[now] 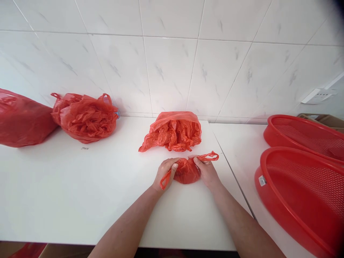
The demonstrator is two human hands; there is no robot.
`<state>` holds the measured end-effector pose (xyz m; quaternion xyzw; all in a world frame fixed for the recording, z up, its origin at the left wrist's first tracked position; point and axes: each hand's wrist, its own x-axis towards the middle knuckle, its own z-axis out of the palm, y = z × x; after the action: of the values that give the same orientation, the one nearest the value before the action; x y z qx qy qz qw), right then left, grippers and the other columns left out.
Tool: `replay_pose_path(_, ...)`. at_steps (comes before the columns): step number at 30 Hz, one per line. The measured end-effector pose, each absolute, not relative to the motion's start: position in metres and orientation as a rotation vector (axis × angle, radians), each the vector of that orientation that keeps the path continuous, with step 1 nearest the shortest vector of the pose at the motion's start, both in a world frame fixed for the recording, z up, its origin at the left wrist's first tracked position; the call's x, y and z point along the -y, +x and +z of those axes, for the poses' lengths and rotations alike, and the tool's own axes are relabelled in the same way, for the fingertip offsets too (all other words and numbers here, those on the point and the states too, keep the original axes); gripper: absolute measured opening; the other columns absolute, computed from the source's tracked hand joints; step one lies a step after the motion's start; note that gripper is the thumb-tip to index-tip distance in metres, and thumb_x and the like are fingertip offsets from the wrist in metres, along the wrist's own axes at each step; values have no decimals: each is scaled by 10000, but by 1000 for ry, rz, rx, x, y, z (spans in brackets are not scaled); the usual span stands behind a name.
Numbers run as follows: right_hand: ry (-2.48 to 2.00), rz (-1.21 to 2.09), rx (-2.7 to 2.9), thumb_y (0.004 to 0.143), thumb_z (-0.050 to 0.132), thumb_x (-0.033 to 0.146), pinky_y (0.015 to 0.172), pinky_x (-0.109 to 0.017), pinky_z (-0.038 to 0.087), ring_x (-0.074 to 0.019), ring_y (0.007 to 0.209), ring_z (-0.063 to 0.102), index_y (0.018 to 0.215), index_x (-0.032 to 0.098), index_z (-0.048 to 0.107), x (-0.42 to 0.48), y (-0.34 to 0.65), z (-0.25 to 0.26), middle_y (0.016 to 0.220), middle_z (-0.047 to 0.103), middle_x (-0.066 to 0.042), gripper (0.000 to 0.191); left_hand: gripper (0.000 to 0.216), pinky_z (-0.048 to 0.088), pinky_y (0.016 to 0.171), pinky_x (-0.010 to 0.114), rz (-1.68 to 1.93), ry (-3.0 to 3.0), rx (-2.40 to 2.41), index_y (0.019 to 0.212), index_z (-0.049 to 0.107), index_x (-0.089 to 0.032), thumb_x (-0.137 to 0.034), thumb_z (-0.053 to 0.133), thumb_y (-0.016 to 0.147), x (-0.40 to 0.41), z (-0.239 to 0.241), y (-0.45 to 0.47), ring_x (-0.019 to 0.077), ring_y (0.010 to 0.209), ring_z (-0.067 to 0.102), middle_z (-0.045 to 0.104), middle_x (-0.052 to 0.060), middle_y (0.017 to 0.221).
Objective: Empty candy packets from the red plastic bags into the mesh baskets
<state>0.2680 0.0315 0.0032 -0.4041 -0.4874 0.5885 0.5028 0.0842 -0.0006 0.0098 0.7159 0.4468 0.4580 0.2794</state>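
Head view: small red bag between both hands, above near part of white table, just before crumpled red bundle. Left hand pinches one side at top, left handle lying across it; right hand pinches opposite side, right handle sticking outward. Bag resting on table or lifted: cannot tell. Judgement: thin film may tear; best keep pinches level, close to neck, tension even, both loops untangled.
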Motion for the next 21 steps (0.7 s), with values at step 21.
replay_pose_path(21, -1173, 1119, 1515, 761, 592, 295, 825, -365, 489, -219, 935, 614, 986, 191, 637, -31, 276, 9, 995, 674, -65, 252, 187, 471, 731, 303, 1302, 1872, -1283, 942, 650, -219, -223, 532, 797, -7, 1, 72, 175, 786, 576, 614, 40, 836)
